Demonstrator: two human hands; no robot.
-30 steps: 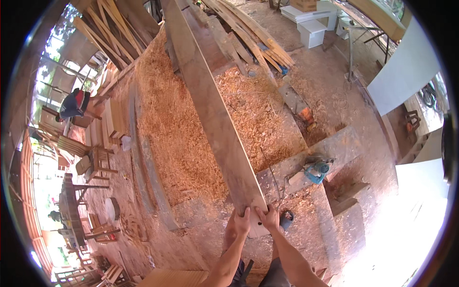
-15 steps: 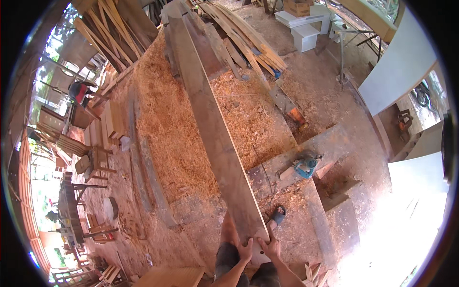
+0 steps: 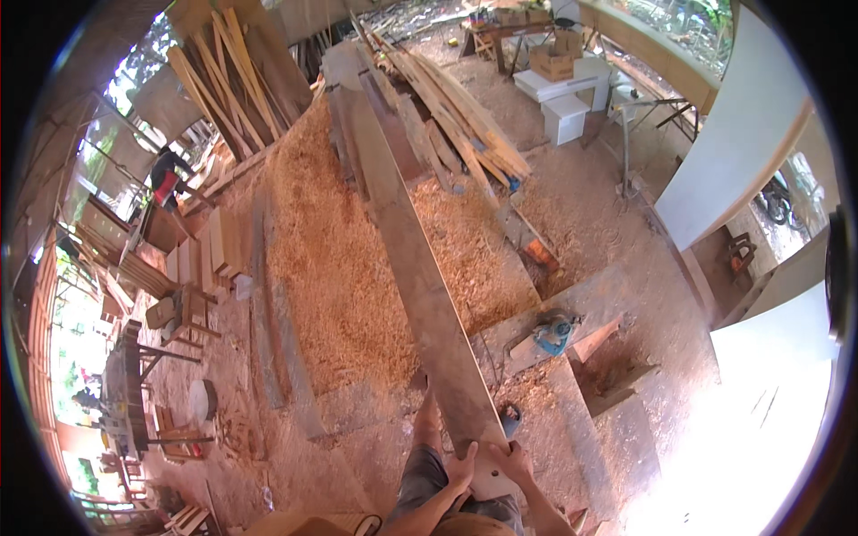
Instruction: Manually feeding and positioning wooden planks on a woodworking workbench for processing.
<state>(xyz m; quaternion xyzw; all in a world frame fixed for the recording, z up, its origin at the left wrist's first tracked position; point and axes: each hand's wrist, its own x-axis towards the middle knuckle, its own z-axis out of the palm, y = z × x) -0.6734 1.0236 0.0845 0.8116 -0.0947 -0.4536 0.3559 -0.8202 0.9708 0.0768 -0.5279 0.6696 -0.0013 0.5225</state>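
Observation:
A long, wide wooden plank (image 3: 429, 295) stretches from my body far across the workshop. My left hand (image 3: 461, 468) grips the left edge of its near end, with the thumb on top. Opposite it, my right hand (image 3: 512, 461) is closed round the right edge; the fingers underneath are hidden. Between the hands, a dark hole shows in the plank's pale end. The far end of the plank rests by a stack of boards. Below the plank, one foot in a dark sandal (image 3: 510, 420) shows beside its right edge.
Wood shavings (image 3: 331, 295) cover the ground on both sides of the plank. A blue power tool (image 3: 554, 332) sits on a flat slab at right. Loose boards (image 3: 447, 107) lie at the far end. Another person (image 3: 167, 179) bends over at far left. Wooden chairs and benches line the left.
My view has tilted up, showing more of the far end. Both hands keep their grip on the plank's near end. The person at far left shows more fully.

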